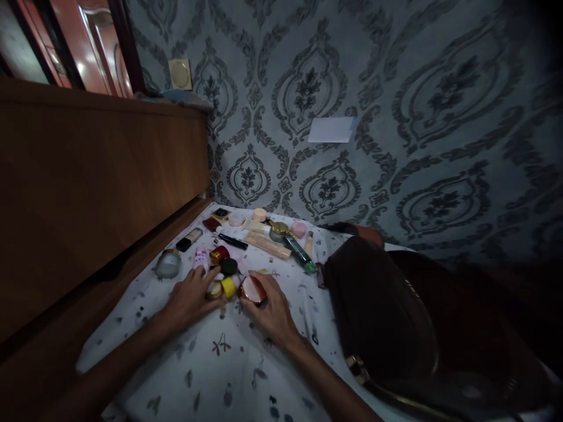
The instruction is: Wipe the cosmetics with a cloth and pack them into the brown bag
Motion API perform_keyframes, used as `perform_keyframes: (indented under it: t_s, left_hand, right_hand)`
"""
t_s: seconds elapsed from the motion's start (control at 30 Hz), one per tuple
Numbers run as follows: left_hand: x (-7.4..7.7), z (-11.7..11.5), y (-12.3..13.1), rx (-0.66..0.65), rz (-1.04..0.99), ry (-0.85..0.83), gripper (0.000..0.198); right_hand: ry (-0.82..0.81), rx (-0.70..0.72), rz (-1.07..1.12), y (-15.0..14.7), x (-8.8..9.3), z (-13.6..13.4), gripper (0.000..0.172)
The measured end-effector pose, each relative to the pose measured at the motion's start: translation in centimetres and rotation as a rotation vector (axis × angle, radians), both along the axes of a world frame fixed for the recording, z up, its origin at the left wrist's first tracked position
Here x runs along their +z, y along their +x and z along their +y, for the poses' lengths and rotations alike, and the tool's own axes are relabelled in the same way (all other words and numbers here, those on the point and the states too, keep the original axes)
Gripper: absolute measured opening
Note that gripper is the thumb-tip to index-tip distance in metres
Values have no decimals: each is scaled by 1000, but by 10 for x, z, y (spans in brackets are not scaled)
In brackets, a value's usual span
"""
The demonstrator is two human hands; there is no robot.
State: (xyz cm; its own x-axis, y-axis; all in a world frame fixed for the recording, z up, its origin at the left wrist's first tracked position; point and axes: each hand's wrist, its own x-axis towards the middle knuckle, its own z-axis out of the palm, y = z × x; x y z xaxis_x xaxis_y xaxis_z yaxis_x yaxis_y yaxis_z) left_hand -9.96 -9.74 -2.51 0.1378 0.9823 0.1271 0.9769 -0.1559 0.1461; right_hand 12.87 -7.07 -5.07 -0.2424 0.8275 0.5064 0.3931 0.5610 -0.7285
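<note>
Compact [254, 289], lower centre, pinched in right hand [274, 309]; left hand [190, 294] curled at jar [214, 289], grip unclear. Arranging step, seemingly; next move calls for steady hold.

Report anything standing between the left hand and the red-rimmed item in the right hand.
A bright yellow item is in the way, lying between the left hand and the red-rimmed item in the right hand. Whether the left hand touches it is unclear.
</note>
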Motion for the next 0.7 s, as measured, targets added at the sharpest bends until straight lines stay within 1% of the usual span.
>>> perform_keyframes:
  t_s: [0.03, 0.07, 0.13, 0.23, 0.3, 0.33, 0.4, 0.43, 0.47, 0.5, 0.53, 0.57, 0.6, 0.63, 0.67, 0.7]
  left_hand:
    - [-4, 2, 2, 10, 4, -13, 68]
    - [-7, 8, 8, 3, 13, -19, 69]
    - [-6, 29, 25, -10, 19, -32, 69]
    - [5, 64, 53, -73, 8, -31, 68]
    - [16, 74, 60, -121, 10, 0, 68]
    - [21, 73, 58, -134, 18, 22, 64]
    - [29, 60, 39, -97, 52, 85, 50]
    - [32, 50, 23, -28, 77, 112, 39]
    - [34, 39, 4, 75, 99, 160, 32]
    - [35, 27, -16, 184, 118, 204, 33]
    - [35, 15, -35, 296, 134, 238, 37]
    - [33, 6, -52, 406, 154, 237, 45]
    - [30, -2, -66, 460, 162, 187, 52]
    - [25, -5, -75, 480, 143, 122, 57]
    - [21, -6, -79, 473, 104, 77, 60]
    - [16, -3, -79, 457, 68, 75, 63]
  right_hand:
    - [-1, -12, -16, 0, -5, -2, 46]
    - [3, -35, -23, 1, -8, 1, 46]
    - [16, -106, -20, 5, -14, 18, 47]
    - [54, -215, -21, 15, -16, 51, 48]
    - [89, -278, -30, 25, -16, 62, 48]
    - [104, -309, -38, 31, -15, 63, 48]
    - [119, -388, -72, 43, -15, 56, 48]
    - [118, -438, -96, 50, -15, 51, 48]
    - [114, -493, -119, 56, -16, 45, 48]
    - [110, -545, -136, 62, -16, 41, 49]
    - [108, -586, -148, 68, -17, 38, 49]
    - [108, -614, -155, 72, -19, 37, 49]
    - [109, -630, -154, 75, -20, 39, 49]
    - [107, -634, -151, 77, -21, 42, 49]
    - [98, -629, -144, 77, -22, 46, 49]
    - [82, -625, -131, 75, -23, 52, 49]
